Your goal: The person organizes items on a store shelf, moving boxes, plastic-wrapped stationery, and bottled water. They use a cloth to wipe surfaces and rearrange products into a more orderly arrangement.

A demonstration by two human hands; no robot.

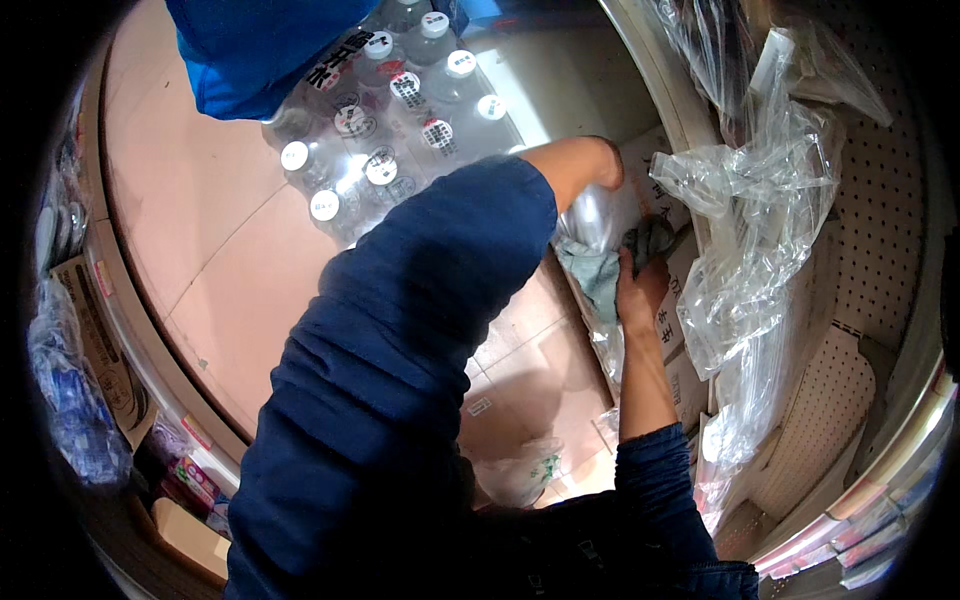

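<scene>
My left hand bends down over the top of a clear, shiny plastic item, perhaps a bottle; most of its fingers are hidden. A grey-green cloth wraps the lower end of that item. My right hand grips the cloth, thumb up, and a darker fold of it rises beyond the fingers. Left of my hands, on the floor, a shrink-wrapped pack of clear bottles with white caps stands upright. My left sleeve covers part of its near side.
Crumpled clear plastic sheeting hangs along the shelf on the right, before a perforated back panel. Cardboard boxes with writing lie below it. Blue fabric overhangs the pack. A stocked shelf curves along the left; a plastic bag lies near me.
</scene>
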